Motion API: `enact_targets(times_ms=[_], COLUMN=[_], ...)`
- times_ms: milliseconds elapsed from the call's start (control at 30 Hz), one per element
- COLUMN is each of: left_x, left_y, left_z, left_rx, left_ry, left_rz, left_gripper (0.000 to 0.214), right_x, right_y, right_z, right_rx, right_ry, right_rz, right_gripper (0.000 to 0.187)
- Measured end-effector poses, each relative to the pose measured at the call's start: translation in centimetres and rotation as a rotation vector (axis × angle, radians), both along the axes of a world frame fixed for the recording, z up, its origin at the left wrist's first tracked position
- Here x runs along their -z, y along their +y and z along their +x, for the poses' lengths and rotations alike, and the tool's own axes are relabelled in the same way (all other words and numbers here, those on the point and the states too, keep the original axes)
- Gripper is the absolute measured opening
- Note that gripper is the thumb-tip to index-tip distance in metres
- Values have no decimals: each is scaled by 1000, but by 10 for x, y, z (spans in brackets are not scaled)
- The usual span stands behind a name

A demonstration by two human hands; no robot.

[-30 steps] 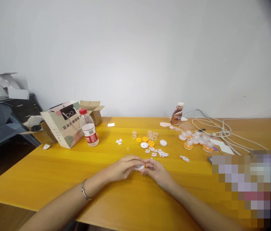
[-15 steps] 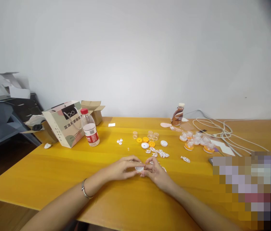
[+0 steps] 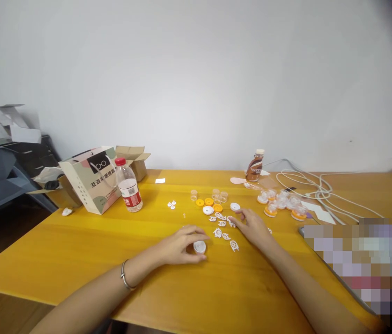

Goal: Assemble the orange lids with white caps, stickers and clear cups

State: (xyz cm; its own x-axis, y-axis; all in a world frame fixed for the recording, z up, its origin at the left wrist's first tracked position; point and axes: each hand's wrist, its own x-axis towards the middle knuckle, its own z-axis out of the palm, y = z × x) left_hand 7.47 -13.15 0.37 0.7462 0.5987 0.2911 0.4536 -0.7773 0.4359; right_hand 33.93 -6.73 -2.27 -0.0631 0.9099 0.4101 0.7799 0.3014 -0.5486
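A small white round plastic piece [image 3: 199, 247] sits between the thumb and fingers of my left hand [image 3: 182, 246], which curve round its edge just above the table. Up and to the right, my right hand [image 3: 251, 227] reaches over the pile of white spoked plastic pieces [image 3: 221, 223], its thumb and index finger apart. Its thumb tip is at the pile's right end; whether it touches a piece I cannot tell. Between the hands lie more loose spoked pieces [image 3: 217, 233]. Behind them are orange discs [image 3: 208, 202], white discs [image 3: 208, 210] and clear cylinders [image 3: 194, 195].
Several clear-and-orange assemblies [image 3: 282, 202] stand at right, near white cables [image 3: 321, 190] and a brown drink bottle [image 3: 254, 166]. Small white parts [image 3: 171, 204] lie left of the discs. A water bottle [image 3: 129, 188], paper bag [image 3: 94, 183] and carton [image 3: 138, 162] stand at left.
My right hand has let go of the white round piece and moved up and right to the spoked pieces. My left hand stays around the round piece.
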Motion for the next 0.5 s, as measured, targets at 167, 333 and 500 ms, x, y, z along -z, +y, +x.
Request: enact_targets(times_ms=[167,333,500], left_x=[-6,-3,5], left_y=[23,48,50], left_z=[24,57,65], left_rx=[-113,-94,-163], left_ry=[35,178,200], left_rz=[82,99,39], left_gripper=[27,26,16], right_x=[12,10,10], right_y=[11,10,6], right_z=[-3,-9,-13], right_rx=[23,26,-1], right_ry=[-54,-30,-11], right_rz=[-105,-151,-131], right_gripper=[30,19,17])
